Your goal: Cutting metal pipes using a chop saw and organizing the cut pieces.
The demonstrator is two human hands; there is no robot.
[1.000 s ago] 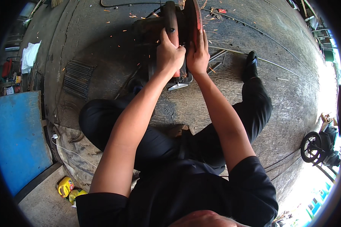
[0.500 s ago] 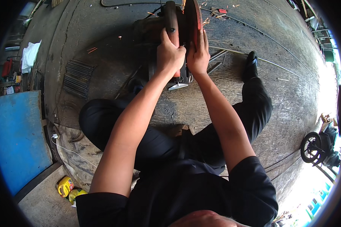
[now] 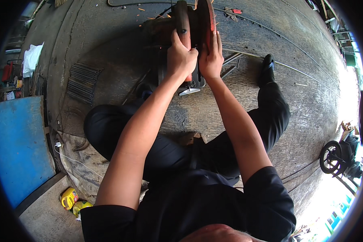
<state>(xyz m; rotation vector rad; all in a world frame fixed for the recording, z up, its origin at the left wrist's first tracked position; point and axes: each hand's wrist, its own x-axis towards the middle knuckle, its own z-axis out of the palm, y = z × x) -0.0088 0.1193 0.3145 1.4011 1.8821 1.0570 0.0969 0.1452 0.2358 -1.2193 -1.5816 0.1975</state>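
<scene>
A cut-off saw (image 3: pixel 159 32) with a dark red body and a round red blade guard (image 3: pixel 209 20) stands on the floor in front of me, at the top of the view. My left hand (image 3: pixel 182 60) is closed around its red handle, thumb toward the right. Fingers stretched out, my right hand (image 3: pixel 211 61) lies against the side of the guard. Orange sparks (image 3: pixel 149 18) fly left of the saw. At the near end of its base shows a pale metal crank (image 3: pixel 189 92). The cutting spot is hidden behind the saw.
Left of the saw lies a row of dark metal rods (image 3: pixel 84 84). A long thin bar (image 3: pixel 286 65) runs out to the right near my shoe (image 3: pixel 267 66). A blue panel (image 3: pixel 20 149), yellow containers (image 3: pixel 69 198) and a wheel (image 3: pixel 330 158) stand farther out.
Sparks that flew on the right of the guard are gone there; more now show at the saw's left. Both hands keep their places.
</scene>
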